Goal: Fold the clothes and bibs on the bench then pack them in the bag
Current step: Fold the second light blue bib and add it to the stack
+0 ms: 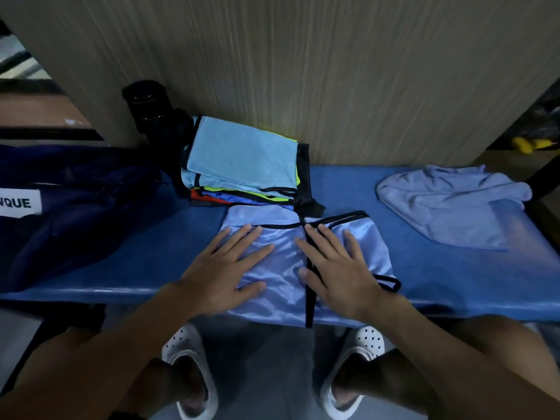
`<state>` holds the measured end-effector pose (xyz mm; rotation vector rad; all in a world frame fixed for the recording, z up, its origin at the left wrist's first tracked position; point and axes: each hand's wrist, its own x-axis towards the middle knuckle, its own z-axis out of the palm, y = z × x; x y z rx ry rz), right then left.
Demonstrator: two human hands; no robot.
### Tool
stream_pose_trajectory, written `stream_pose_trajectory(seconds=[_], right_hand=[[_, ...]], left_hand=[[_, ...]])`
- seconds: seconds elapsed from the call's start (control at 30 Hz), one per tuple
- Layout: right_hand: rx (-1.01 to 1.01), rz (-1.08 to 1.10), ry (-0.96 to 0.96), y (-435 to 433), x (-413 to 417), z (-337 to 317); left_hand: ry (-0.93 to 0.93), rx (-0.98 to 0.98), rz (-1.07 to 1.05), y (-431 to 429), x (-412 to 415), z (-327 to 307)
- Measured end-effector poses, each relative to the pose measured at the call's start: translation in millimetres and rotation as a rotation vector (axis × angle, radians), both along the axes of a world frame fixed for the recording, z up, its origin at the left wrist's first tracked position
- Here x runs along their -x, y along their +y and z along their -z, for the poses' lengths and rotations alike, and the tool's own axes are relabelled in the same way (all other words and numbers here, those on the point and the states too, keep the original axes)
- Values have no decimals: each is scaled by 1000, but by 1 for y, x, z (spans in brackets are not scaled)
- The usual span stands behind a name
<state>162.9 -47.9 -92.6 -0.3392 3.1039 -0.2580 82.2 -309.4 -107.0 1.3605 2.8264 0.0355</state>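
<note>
Hands (222, 269) flat on bib (283, 269), bench (454, 280) edge

Two hands (224, 268) (342, 274), one bag (75, 225), one bench (136, 268).

The navy bag (69, 213) runs off the left edge, its white label (18, 203) cut to "NQUE". In the folded stack (242, 156) only coloured edges of lower bibs show. The yellow thing (525, 144) far right is too dim to tell.
</note>
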Motion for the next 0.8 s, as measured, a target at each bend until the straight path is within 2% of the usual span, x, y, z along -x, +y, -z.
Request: stream_pose_trajectory(seconds=[0.1, 0.17, 0.23, 0.3, 0.37, 0.47, 0.6, 0.8], right_hand=[[127, 153, 193, 4, -5, -11], [167, 365, 314, 14, -8, -15], [241, 639, 280, 27, -14, -21], [318, 887, 161, 42, -21, -26], [335, 1002, 30, 53, -29, -28], [375, 1034, -90, 57, -44, -23], [347, 968, -109, 51, -52, -14], [470, 900, -13, 53, -52, -15]], left_hand=[[38, -120, 19, 12, -3, -16], [121, -235, 86, 35, -4, -31], [173, -267, 163, 68, 1, -44], [171, -237, 266, 107, 12, -54], [174, -174, 380, 148, 24, -60], [94, 24, 462, 199, 35, -66], [65, 328, 532, 234, 48, -66], [74, 418, 639, 249, 64, -75]])
